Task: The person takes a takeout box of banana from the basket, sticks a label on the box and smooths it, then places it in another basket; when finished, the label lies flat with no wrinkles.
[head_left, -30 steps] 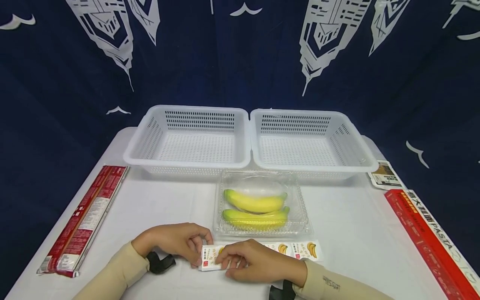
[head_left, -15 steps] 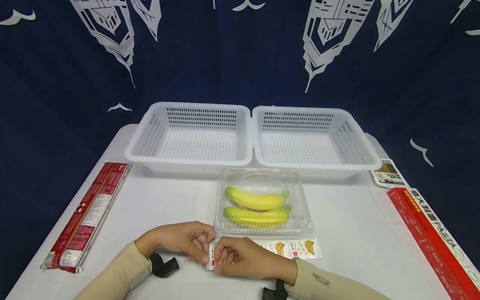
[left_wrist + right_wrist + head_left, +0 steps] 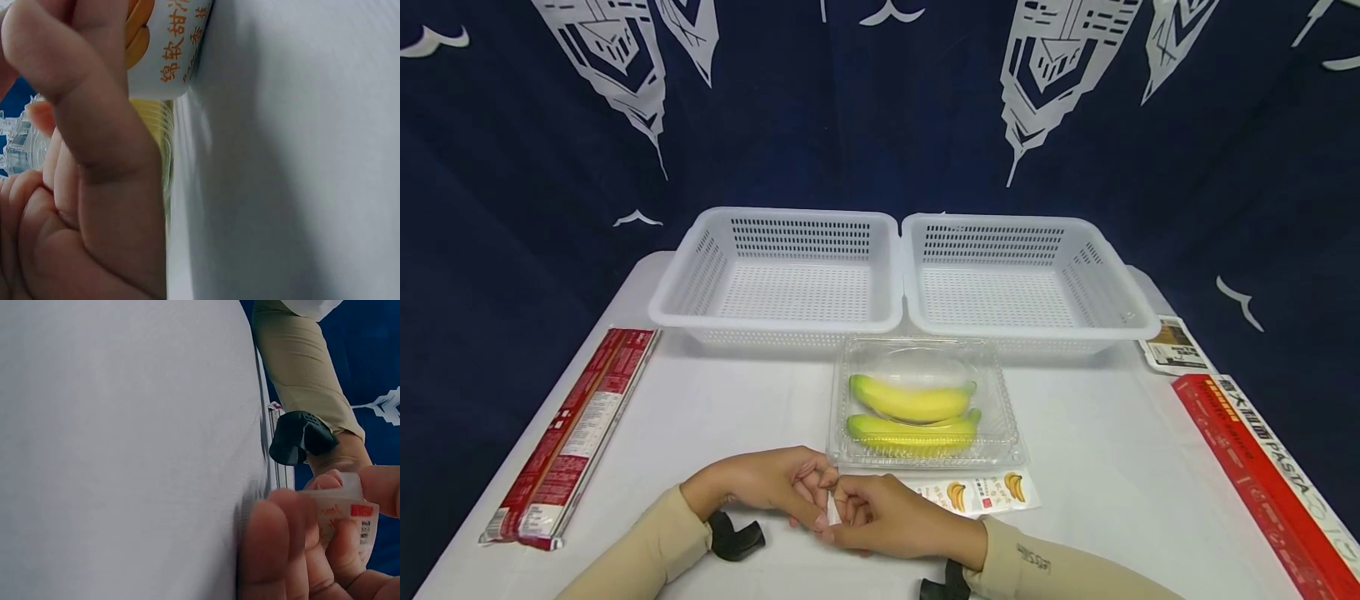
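A white strip of banana labels (image 3: 992, 493) lies below the clear clamshell box (image 3: 917, 355), its near-left end lifted and bent up between both hands. My left hand (image 3: 775, 482) pinches that end between thumb and fingers. Right beside it, my right hand (image 3: 904, 518) pinches the strip too, the fingertips of both hands nearly meeting. In the left wrist view, a label (image 3: 165, 59) with orange writing curves over the cloth. The right wrist view shows a raised label (image 3: 364, 519) with a red mark and a small code. Two yellow-green bananas (image 3: 913, 400) sit inside the box.
Two white perforated baskets (image 3: 775, 321) (image 3: 1037, 332) stand side by side at the back. A long red packet (image 3: 568, 437) lies at the left edge. On the right are a red pasta package (image 3: 1247, 467) and a small flat packet (image 3: 1176, 348).
The left end of the label strip, flat at first, has been lifted and bent upward. My right hand has moved left to meet my left hand, and the strip has shifted slightly left.
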`<state>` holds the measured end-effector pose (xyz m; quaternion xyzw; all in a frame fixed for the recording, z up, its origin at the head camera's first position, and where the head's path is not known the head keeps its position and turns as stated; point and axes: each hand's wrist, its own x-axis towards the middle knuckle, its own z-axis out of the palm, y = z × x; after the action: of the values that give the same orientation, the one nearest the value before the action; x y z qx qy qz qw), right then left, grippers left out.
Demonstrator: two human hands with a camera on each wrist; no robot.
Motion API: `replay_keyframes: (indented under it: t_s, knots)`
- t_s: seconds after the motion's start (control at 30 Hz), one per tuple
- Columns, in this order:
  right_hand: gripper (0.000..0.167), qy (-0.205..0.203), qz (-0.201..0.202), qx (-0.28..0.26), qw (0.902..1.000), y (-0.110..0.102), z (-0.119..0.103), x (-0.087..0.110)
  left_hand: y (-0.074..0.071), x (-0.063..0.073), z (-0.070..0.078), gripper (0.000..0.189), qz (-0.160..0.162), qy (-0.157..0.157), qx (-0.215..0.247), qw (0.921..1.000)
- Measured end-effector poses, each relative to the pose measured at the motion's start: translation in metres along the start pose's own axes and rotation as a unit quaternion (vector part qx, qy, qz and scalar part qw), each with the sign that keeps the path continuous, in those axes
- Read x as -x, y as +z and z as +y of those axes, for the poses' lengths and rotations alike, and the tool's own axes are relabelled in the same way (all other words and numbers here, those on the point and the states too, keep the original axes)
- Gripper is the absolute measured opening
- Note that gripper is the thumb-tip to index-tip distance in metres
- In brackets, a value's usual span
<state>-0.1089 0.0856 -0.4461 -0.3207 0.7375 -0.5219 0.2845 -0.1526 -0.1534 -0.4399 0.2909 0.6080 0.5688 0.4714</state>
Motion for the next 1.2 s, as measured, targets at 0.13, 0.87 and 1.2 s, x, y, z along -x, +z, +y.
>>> replay_keyframes:
  t_s: [0.13, 0.87, 1.2]
  knots:
    - [0.018, 0.002, -0.008, -0.032, 0.9995, -0.002, 0.002, 0.004, -0.002, 0.003, -0.001, 0.035, 0.004, -0.019, -0.006, 0.9998]
    - [0.004, -0.006, -0.002, -0.075, 0.9971, -0.020, 0.006, 0.036, -0.011, 0.029, 0.010, 0.026, 0.099, -0.087, -0.072, 0.9887]
    - [0.007, -0.063, 0.002, -0.057, 0.9964, -0.022, -0.009, 0.040, -0.026, 0.028, 0.020, 0.022, 0.211, -0.036, -0.160, 0.9636]
